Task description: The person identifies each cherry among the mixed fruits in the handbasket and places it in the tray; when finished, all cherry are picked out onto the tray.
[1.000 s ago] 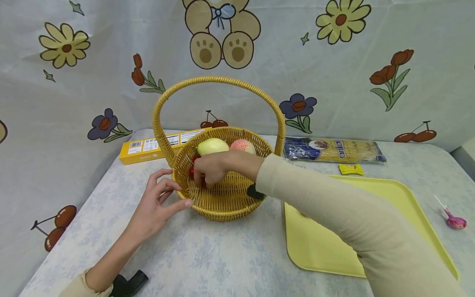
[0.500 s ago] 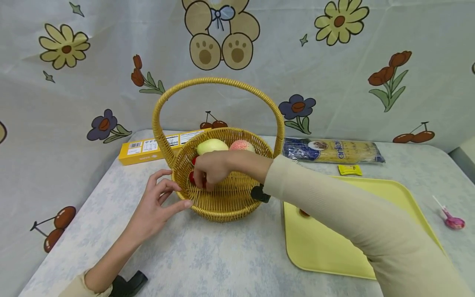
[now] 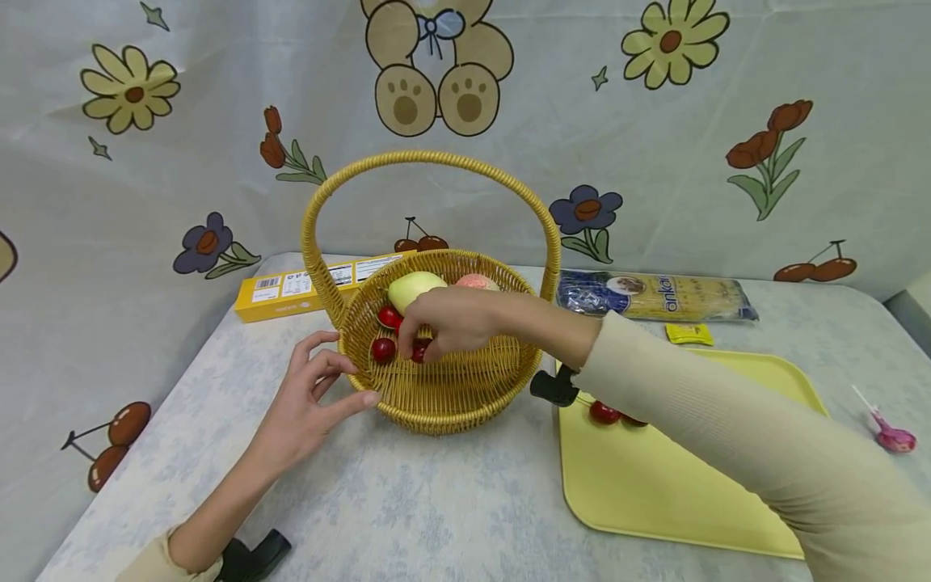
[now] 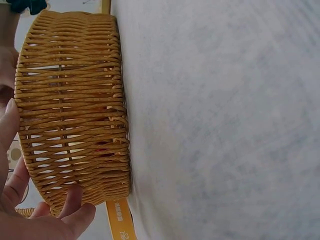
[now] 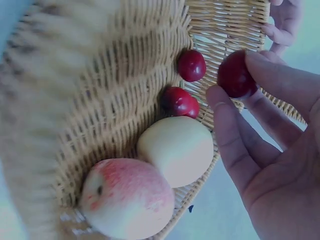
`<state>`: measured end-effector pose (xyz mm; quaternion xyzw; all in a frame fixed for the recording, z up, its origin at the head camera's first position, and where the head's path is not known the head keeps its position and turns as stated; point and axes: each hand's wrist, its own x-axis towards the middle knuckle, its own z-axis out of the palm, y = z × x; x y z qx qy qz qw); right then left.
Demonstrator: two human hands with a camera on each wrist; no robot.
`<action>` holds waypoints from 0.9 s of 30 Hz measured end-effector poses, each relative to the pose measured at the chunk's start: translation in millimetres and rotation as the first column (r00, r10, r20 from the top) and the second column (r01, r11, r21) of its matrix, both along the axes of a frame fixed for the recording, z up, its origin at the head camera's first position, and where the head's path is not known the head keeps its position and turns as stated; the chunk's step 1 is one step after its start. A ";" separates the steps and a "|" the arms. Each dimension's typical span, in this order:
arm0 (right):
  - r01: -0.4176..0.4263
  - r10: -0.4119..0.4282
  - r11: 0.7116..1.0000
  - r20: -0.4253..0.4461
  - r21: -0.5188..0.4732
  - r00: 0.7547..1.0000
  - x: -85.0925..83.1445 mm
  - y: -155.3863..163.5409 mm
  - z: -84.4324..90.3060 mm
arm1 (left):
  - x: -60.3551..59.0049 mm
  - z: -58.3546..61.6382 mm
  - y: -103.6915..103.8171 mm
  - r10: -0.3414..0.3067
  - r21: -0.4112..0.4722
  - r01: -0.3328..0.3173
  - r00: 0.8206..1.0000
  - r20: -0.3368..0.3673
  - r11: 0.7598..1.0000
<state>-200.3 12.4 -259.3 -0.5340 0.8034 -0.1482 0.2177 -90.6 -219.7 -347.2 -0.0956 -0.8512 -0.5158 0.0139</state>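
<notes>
Cherry (image 5: 234, 75) is pinched in your right grip (image 3: 454, 321) over the basket (image 3: 436, 422), a fingertip hold suiting something so small and round; your left grip (image 3: 311, 396), spread wide, touches the basket, probably to steady it.

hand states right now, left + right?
Left hand: open, fingers spread and touching the side of the basket.
Right hand: closed, pinching a dark red cherry between thumb and fingers.

Reads "ankar", as far as legible, sideways in dark blue on the clear-and-blue packet (image 3: 658, 296). Runs too small to make out on the yellow box (image 3: 294, 293), near a barcode (image 3: 267, 283).
</notes>
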 end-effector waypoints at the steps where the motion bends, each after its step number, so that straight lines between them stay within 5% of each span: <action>1: 0.004 -0.004 1.000 -0.005 -0.021 1.000 1.7 4.5 -0.2 | -0.1 -0.1 0.2 0.000 0.000 0.000 1.000 -0.001 1.000; 19: 0.078 -0.094 0.974 -0.064 -0.214 0.994 54.8 90.4 6.5 | -0.1 -0.5 0.7 -0.007 -0.002 0.007 1.000 -0.014 1.000; 27: 0.180 -0.202 0.957 -0.077 -0.225 0.976 68.9 131.6 5.6 | 1.1 1.2 2.2 -0.010 0.003 0.010 1.000 -0.017 1.000</action>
